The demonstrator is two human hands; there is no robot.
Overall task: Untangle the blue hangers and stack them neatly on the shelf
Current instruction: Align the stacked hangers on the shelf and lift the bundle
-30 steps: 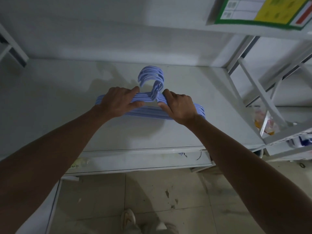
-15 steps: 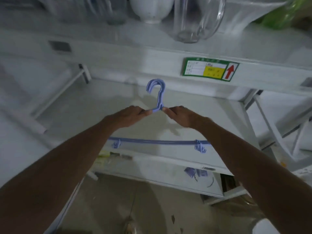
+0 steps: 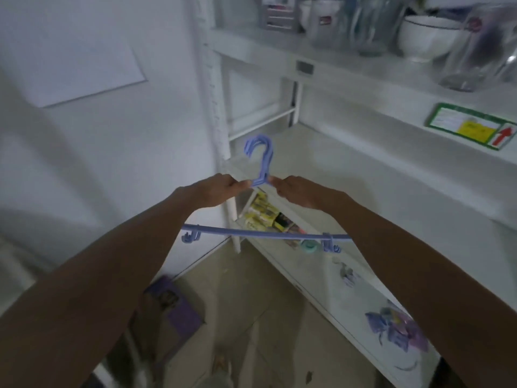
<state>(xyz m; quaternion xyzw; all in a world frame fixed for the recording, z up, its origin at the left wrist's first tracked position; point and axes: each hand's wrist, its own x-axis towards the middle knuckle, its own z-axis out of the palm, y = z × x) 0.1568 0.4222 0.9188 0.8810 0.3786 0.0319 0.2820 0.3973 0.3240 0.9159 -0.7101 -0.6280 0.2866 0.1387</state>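
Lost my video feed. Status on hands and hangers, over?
Left hand and right hand both pinching the blue hangers below the hooks. Bundle held upright in the air, off the shelf. Nothing in the way.

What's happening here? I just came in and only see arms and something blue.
A person holds a bunch of blue hangers up in the air, left hand and right hand pinching the shoulders either side of the hooks. The bottom bars hang below the forearms. The white shelf behind holds no hangers yet.
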